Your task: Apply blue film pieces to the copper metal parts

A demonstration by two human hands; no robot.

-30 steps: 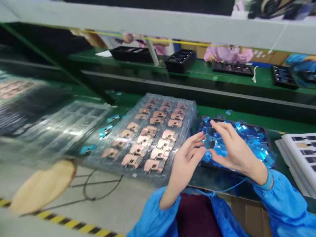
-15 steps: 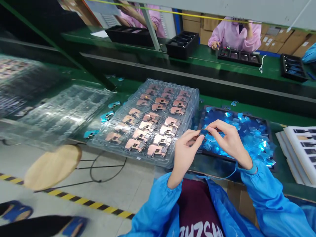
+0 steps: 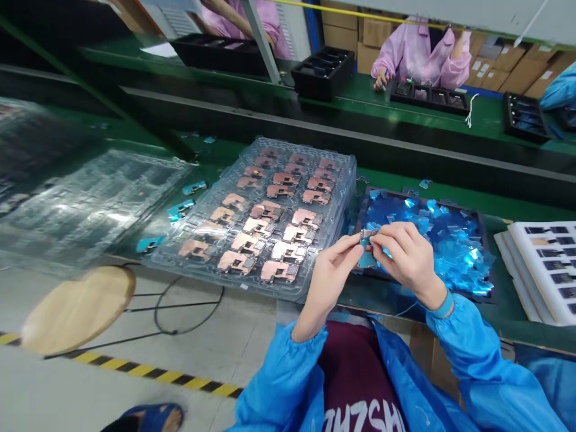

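Note:
A small circuit board with a blue face is held up between my two hands. My left hand pinches its left edge between thumb and fingers. The fingers of my right hand are closed at the board's upper right edge; whether they grip the board or a film on it I cannot make out. Just behind my hands lies a dark tray heaped with blue film pieces. To the left stands a stack of clear plastic trays, its top one holding rows of copper-coloured boards.
Loose blue boards lie left of the tray stack, beside more clear trays. White foam trays stand at the right. A wooden stool is on the floor. Across the bench, a co-worker in pink sits behind black trays.
The board has turned so that its blue face shows to me. My right hand has curled its fingers in closer at the board's edge. The camera view has shifted slightly.

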